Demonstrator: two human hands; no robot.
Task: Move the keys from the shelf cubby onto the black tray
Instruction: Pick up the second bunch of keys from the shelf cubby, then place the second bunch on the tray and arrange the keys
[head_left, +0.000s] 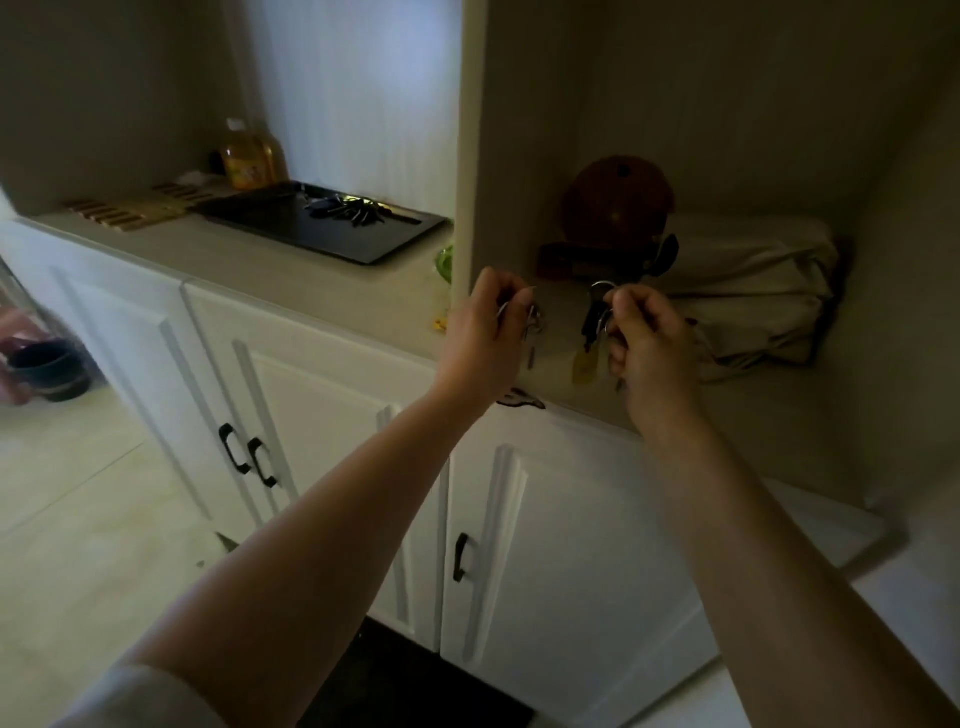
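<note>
Both my hands are at the mouth of the right shelf cubby. My left hand (485, 325) is closed on a ring of silver keys (534, 327) that dangle below its fingers. My right hand (647, 338) grips a second bunch of keys (592, 325) with a large ring, dark key heads and a yellowish tag. More dark keys (665, 254) lie deeper in the cubby. The black tray (291, 228) sits in the left cubby, with a pile of dark keys (345, 208) on its far part.
A vertical divider (470, 156) separates the two cubbies. A brown round object (618, 200) and a folded beige cloth bag (748, 291) fill the right cubby's back. A juice bottle (249, 158) and wooden slats (135, 208) stand left of the tray. White cabinet doors (322, 415) are below.
</note>
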